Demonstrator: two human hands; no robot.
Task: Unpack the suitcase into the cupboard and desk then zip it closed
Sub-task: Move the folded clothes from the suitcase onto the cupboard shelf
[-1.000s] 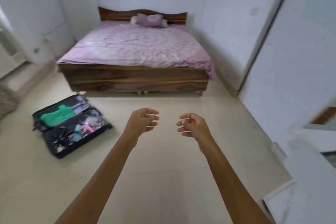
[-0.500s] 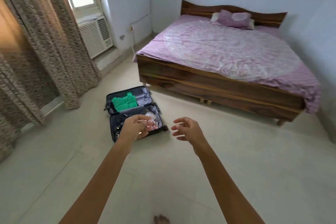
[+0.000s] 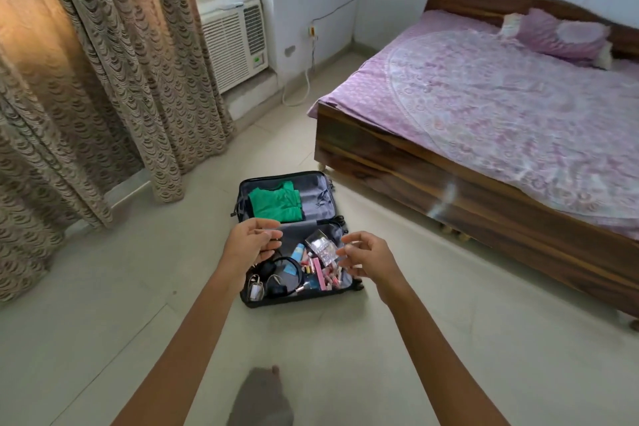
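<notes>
Suitcase (image 3: 313, 197): we see it lying open flat on the pale floor (image 3: 103, 339), near the wooden bed's corner, with its 2 halves facing up.
Far half: a folded green garment (image 3: 275, 202) sits on the grey lining, toward the left.
Near half: here it's a jumble. There are black headphones (image 3: 276, 273) on the left, a clear plastic packet (image 3: 321, 245) toward the right, and pink tubes (image 3: 326, 275) with other small bits below it.
Left hand (image 3: 250, 245): it's stretched out ahead of us, over the middle seam at the case's left side. The fingers are loosely bent, the thumb is close to the fingertips, and we see nothing held.
Right hand (image 3: 368, 258): it's out over the near half's right edge, just beside the clear packet as we see it. The fingers are relaxed and parted, and it's empty.
Gap: the 2 hands are well apart, with the near half's clutter showing between them.
Foot (image 3: 262, 398): it's at the bottom edge, too blurred for detail.
Bed (image 3: 415, 176): it's on the right, with a dark wood frame, a purple patterned sheet and a purple pillow (image 3: 560, 34) by the headboard.
Left wall: a patterned curtain (image 3: 103, 79) hangs there, and an air conditioner (image 3: 235, 41) sits below the window.
</notes>
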